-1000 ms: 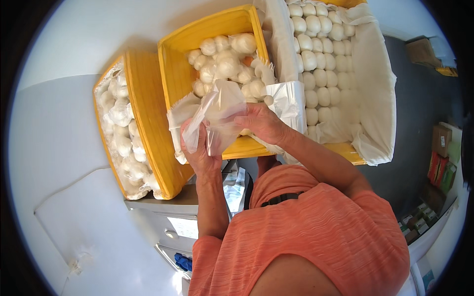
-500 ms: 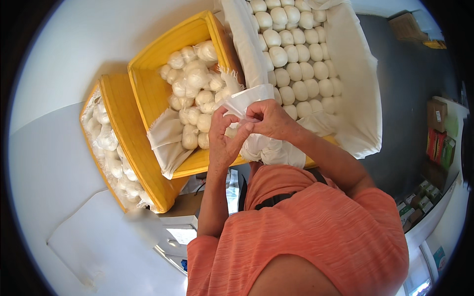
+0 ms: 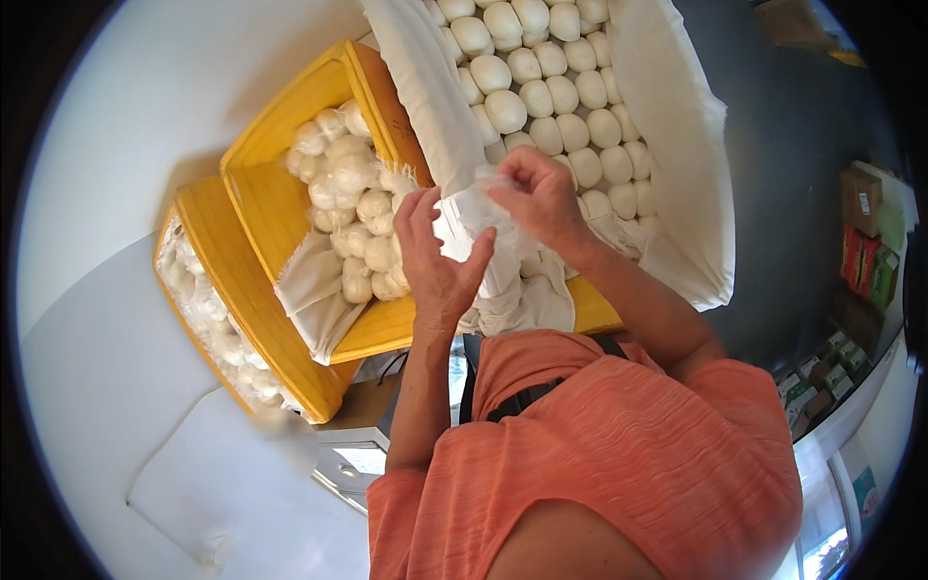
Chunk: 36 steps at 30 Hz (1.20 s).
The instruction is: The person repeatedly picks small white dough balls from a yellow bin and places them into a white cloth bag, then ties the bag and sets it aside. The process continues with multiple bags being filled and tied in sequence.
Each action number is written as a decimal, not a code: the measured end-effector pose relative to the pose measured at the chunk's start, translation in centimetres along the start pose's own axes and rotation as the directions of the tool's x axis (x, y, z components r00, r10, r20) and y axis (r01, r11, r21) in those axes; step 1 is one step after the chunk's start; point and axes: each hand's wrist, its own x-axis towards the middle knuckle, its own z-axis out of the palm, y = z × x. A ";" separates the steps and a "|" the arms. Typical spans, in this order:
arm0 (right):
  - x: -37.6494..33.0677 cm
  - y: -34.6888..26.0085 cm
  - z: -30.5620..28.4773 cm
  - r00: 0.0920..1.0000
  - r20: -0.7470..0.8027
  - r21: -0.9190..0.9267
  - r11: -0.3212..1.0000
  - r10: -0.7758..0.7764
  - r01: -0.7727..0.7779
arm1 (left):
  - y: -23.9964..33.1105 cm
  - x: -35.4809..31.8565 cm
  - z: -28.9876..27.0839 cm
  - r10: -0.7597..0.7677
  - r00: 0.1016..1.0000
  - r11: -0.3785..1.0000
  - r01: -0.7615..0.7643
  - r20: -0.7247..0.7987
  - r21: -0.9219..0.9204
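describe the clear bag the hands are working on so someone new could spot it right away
Start at the big cloth-lined crate of white buns at upper right. At its near-left edge, both hands meet: left hand and right hand. Between them is the bag, thin, crumpled and see-through, unlike the opaque white cloth around it.

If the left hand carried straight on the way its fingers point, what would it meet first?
The left hand points up the picture, its fingers on the clear plastic bag. Past the bag it would probably meet the white cloth lining the tray of buns, though depth is unclear.
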 end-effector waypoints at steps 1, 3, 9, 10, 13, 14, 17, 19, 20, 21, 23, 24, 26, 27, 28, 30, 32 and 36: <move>-1.0 -1.0 0.9 0.995 0.097 -0.045 0.999 0.011 -0.007 | -0.5 0.8 1.3 0.155 0.988 0.988 -0.155 0.000 0.016; -2.0 -2.5 0.5 0.958 0.286 -0.125 0.992 0.030 0.007 | -2.6 2.1 1.8 0.191 0.981 0.980 -0.189 -0.040 0.058; 2.4 7.0 -6.8 0.976 0.155 -0.327 0.940 0.152 -0.094 | -9.7 -0.1 -1.6 -0.105 0.977 0.994 0.098 -0.186 -0.043; 3.8 9.8 -7.1 0.995 0.102 -0.546 0.835 -0.015 0.069 | -9.3 -0.3 -1.8 -0.098 0.979 0.995 0.098 -0.181 -0.008; 7.7 15.5 -5.1 0.984 0.078 -0.912 0.388 -0.160 0.136 | -8.3 -1.0 -2.0 -0.105 0.985 0.994 0.107 -0.137 0.009; 8.6 16.1 -3.6 0.998 0.026 -0.927 0.372 -0.064 0.048 | -8.0 -1.3 -2.1 -0.117 0.985 0.993 0.119 -0.124 0.004; 10.7 19.1 0.4 0.988 -0.143 -0.958 0.243 0.057 -0.153 | -7.1 -2.8 -2.0 -0.210 0.966 0.977 0.201 -0.149 -0.073; 12.0 20.7 -0.7 0.991 -0.053 -0.952 0.307 -0.123 -0.012 | -7.1 -3.0 -2.1 -0.218 0.964 0.975 0.210 -0.153 -0.066; 12.1 20.9 -1.1 0.978 -0.006 -0.942 0.330 -0.209 0.065 | -7.1 -3.5 -2.3 -0.229 0.960 0.973 0.222 -0.159 -0.064; 12.6 20.8 -1.6 0.981 0.032 -0.937 0.337 -0.191 0.097 | -7.5 -3.6 -2.5 -0.256 0.959 0.966 0.248 -0.125 -0.078; 13.2 20.6 -2.4 0.982 0.107 -0.923 0.352 -0.155 0.156 | -7.9 -3.4 -2.5 -0.242 0.965 0.966 0.229 -0.103 -0.117; 13.6 20.5 -3.0 0.974 0.155 -0.916 0.345 -0.165 0.205 | -8.0 -3.2 -2.5 -0.227 0.970 0.967 0.214 -0.088 -0.136; 14.2 20.5 -4.3 0.951 0.254 -0.894 0.334 -0.175 0.300 | -7.9 -3.0 -2.5 -0.195 0.975 0.977 0.183 -0.104 -0.109; 14.8 20.4 -5.1 0.942 0.324 -0.889 0.311 -0.089 0.335 | -7.8 -3.0 -2.5 -0.179 0.978 0.981 0.169 -0.109 -0.095; 15.8 19.8 -5.9 0.920 0.391 -0.880 0.293 -0.003 0.374 | -7.9 -3.1 -2.6 -0.185 0.977 0.980 0.175 -0.102 -0.099; 17.2 18.0 -6.7 0.859 0.493 -0.860 0.228 0.136 0.457 | -8.1 -3.2 -2.9 -0.188 0.978 0.979 0.178 -0.088 -0.102; 18.1 15.7 -7.0 0.769 0.571 -0.815 0.082 0.288 0.574 | -8.3 -3.1 -3.4 -0.194 0.980 0.977 0.188 -0.049 -0.100; 17.2 14.1 -7.0 0.467 0.532 -0.477 -0.206 0.707 0.854 | -8.1 -1.8 -3.6 -0.253 0.967 0.957 0.255 0.032 -0.141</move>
